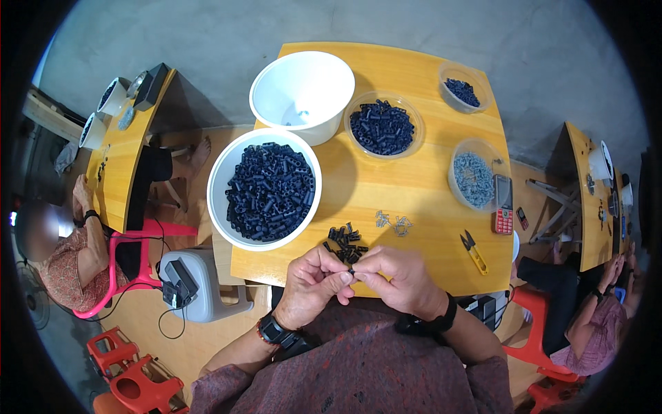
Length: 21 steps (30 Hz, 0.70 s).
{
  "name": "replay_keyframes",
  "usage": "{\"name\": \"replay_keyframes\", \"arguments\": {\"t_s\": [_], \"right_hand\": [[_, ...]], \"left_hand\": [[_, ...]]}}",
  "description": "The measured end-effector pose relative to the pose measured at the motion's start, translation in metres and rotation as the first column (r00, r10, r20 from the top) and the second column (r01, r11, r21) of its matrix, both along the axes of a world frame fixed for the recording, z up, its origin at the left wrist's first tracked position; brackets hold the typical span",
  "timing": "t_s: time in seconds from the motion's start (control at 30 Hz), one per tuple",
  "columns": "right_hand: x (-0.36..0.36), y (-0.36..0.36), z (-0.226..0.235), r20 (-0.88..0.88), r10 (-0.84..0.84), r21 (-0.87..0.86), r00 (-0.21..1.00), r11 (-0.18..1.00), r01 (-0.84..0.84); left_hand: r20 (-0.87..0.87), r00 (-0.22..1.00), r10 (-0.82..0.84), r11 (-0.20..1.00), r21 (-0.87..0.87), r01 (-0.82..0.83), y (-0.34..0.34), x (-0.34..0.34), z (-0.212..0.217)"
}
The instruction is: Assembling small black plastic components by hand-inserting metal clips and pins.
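My left hand [316,284] and my right hand [398,277] meet at the table's near edge, thumbs and forefingers pinched together. Between the fingertips is a small black part [351,270], mostly hidden; its exact kind does not show. Just beyond my fingers lies a loose pile of small black tubular plastic pieces [346,238]. Right of that pile are several small silvery metal pieces [394,222]. A big white tub [215,190] at the left holds many dark tubular pieces [269,193].
Another white tub [259,103] stands behind. Clear round containers hold dark pieces [383,127], more dark pieces [462,93] and grey metal parts [473,179]. Yellow-handled snips [474,252] and a red keypad phone [503,207] lie at right. People sit at side tables [114,179].
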State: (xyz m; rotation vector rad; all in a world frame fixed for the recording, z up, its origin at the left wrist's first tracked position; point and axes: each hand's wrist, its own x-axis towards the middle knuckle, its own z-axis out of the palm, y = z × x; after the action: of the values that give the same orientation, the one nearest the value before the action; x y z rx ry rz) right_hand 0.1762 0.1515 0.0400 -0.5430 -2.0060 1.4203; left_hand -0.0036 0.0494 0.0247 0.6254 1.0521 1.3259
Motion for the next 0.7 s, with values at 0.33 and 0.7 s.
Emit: {"name": "replay_keyframes", "arguments": {"t_s": [0.33,0.7], "right_hand": [[-0.001,0.020,-0.006,0.096,-0.056,0.061,0.994,0.997,0.050],[-0.045,0.050,-0.006,0.406,-0.126,0.351,0.905,0.936,-0.028]], "left_hand": [[0.029,0.996,-0.083,0.989,-0.118,0.086,-0.016,-0.010,-0.005],[0.019,0.998,0.067,0.992,-0.110,-0.065,-0.022,-0.022,-0.015]]}}
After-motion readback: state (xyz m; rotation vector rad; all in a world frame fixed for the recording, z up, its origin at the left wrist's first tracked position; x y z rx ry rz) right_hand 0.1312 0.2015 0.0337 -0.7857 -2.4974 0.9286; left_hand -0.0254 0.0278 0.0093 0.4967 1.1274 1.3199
